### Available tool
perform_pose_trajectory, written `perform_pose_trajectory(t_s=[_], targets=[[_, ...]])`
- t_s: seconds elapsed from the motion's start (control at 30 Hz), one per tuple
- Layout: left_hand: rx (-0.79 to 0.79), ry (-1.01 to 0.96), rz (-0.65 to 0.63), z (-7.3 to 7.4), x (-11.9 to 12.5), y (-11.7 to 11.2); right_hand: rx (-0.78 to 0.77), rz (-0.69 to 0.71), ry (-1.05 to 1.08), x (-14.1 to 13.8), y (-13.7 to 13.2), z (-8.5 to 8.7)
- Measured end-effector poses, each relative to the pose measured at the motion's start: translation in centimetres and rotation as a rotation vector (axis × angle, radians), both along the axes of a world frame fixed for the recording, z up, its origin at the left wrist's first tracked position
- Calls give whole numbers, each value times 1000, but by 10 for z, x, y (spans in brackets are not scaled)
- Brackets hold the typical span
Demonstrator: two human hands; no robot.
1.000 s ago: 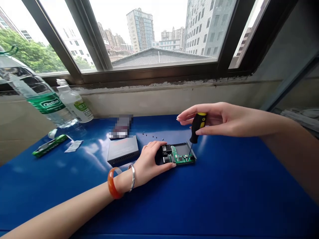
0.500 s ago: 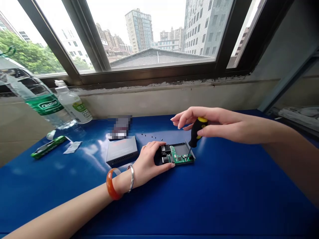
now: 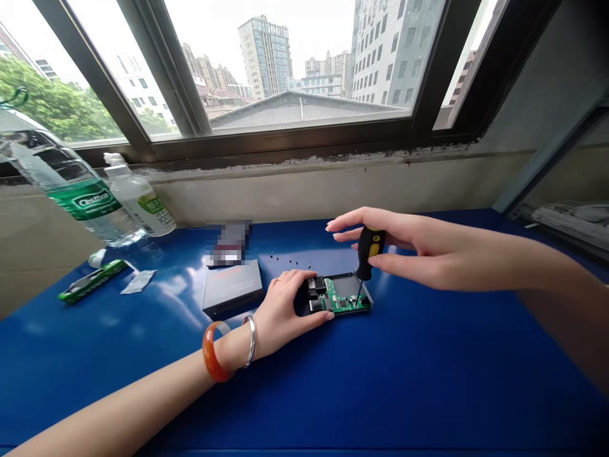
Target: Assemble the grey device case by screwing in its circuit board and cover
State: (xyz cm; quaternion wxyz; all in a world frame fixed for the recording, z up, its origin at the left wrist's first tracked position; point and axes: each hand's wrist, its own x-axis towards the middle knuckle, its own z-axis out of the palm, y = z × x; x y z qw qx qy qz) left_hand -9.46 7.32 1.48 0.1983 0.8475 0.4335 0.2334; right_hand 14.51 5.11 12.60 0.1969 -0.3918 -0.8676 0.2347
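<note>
Circuit board (image 3: 339, 299) sat in its tray (image 3: 344, 285), cover (image 3: 233, 287) and screws (image 3: 290, 261) apparently off, left hand (image 3: 284, 308) clasping one end, right hand (image 3: 419, 235) pinching a screwdriver (image 3: 368, 254).

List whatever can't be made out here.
All in the head view:
Tip of the black-and-yellow screwdriver: too small to tell what it meets on the green circuit board.
Left end of the dark open rectangular casing: covered by the left hand.
Tiny black pieces on the blue table: too small to identify.
Flat dark rectangular item: pixelated.
Large clear plastic bottle: cut off by the left edge.
</note>
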Motion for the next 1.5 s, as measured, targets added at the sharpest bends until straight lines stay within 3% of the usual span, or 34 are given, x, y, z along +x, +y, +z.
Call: perform_pose_trajectory(t_s=[0.07,0.27,0.43,0.63,1.0,1.2,1.4,1.5], targets=[[-1,-3,-5,0,0,0,-46,37,44,4,4,1],[-7,-2,-2,1,0,-1,63,-150,3,-2,1,-1],[-16,16,-3,1,0,-1,68,-191,-8,-6,-5,3],[-5,12,-6,0,-1,-1,40,-337,-43,-6,4,0],[-31,17,-17,1,0,0,468,-600,-219,-25,0,-8],[-32,17,-12,0,0,1,516,-779,-267,-33,0,-10],[-35,19,-9,-1,0,1,398,-693,-204,-23,0,-5],[-30,12,-10,-2,-1,2,444,-685,-33,-15,-2,1]])
